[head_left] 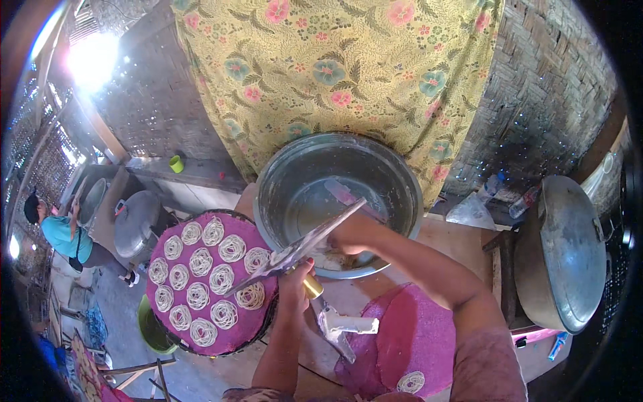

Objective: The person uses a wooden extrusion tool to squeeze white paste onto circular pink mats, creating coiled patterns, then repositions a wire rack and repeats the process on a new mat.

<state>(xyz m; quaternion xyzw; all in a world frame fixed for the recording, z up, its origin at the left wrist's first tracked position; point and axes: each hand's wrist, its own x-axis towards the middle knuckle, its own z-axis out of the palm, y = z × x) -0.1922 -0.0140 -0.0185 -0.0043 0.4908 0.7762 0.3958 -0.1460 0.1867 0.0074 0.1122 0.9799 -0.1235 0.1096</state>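
Observation:
My left hand [293,289] is closed around a long, flat wooden press board [301,244], tilted up to the right and smeared with pale dough. A brass-coloured cylinder [312,286] shows beside my fingers. Below it is a grey, dough-smeared piece with a white cylindrical part [356,325]. My right hand [351,234] reaches over the near rim of a large dark basin [264,194], fingers curled and partly hidden behind the board; what they hold is not visible. Pale dough lies close to it. On the left, a round pink cloth-covered tray [218,258] carries several coiled noodle nests [232,248].
A pink cloth [418,335] with one noodle nest [410,382] lies near me. Large lidded pots stand at right [569,254] and left [137,224]. A green bucket [153,325] is beside the tray. Another person [70,234] bends at far left. A floral cloth [341,74] hangs behind the basin.

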